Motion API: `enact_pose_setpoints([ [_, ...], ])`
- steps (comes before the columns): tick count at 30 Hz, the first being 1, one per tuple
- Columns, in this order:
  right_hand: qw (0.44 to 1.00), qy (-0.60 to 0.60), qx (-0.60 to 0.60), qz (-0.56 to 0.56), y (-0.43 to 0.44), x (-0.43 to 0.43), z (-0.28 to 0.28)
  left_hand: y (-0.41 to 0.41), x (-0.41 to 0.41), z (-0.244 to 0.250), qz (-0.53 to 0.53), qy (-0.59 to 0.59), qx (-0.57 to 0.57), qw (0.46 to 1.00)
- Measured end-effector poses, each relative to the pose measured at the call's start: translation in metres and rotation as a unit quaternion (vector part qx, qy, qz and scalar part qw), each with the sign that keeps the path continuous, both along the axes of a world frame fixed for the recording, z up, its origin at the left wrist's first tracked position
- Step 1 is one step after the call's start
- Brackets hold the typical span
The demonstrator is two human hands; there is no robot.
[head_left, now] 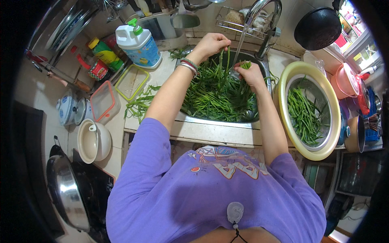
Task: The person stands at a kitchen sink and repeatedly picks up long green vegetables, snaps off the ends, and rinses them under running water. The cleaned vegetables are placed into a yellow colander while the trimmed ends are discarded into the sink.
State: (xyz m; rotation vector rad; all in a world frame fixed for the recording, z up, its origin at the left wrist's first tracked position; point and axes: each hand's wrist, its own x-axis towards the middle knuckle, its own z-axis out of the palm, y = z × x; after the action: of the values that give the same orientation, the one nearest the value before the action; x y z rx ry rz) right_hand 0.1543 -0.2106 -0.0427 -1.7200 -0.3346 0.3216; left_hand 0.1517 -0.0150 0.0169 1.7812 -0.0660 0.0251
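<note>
A stainless steel sink (212, 119) is heaped with long green leafy stalks (212, 100). Over its back part, my left hand (214, 44) pinches a few stalks (228, 59) that hang down from the fingertips. My right hand (250, 73) grips a bunch of the same greens (245, 65), its cut ends showing above the fingers. Water (241, 42) runs from the chrome faucet (270, 27) into the sink close to the right hand. At the right, a steel colander (326, 115) inside a yellow plastic basin (283, 106) holds more greens (304, 118).
Loose stalks (139, 104) lie on the tiled counter (188, 129) left of the sink. Beyond them stand a blue-labelled pump jug (139, 47), a clear box with a red rim (104, 103) and a cream bowl (103, 142). A black pan (317, 29) hangs at the upper right.
</note>
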Motion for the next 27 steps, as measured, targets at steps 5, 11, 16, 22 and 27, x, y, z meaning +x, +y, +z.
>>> enact_pose_setpoints([
  [5,1.0,0.02,-0.008,0.013,0.011,-0.011,0.006,0.002,-0.004,0.002,-0.006,0.024,-0.067,0.997],
  [11,1.0,0.0,0.02,-0.006,0.019,-0.013,0.01,0.004,-0.005,-0.008,0.03,0.039,-0.136,0.99],
  [16,0.966,0.169,0.129,-0.145,0.016,0.017,-0.006,0.003,-0.005,-0.016,0.095,-0.003,-0.162,0.982],
  [22,0.909,0.252,0.306,-0.131,-0.003,0.035,-0.025,0.01,-0.007,-0.016,0.174,-0.033,-0.152,0.972],
  [27,0.921,0.228,0.315,-0.015,0.004,0.021,0.01,0.011,-0.003,-0.022,0.224,-0.052,-0.052,0.972],
])
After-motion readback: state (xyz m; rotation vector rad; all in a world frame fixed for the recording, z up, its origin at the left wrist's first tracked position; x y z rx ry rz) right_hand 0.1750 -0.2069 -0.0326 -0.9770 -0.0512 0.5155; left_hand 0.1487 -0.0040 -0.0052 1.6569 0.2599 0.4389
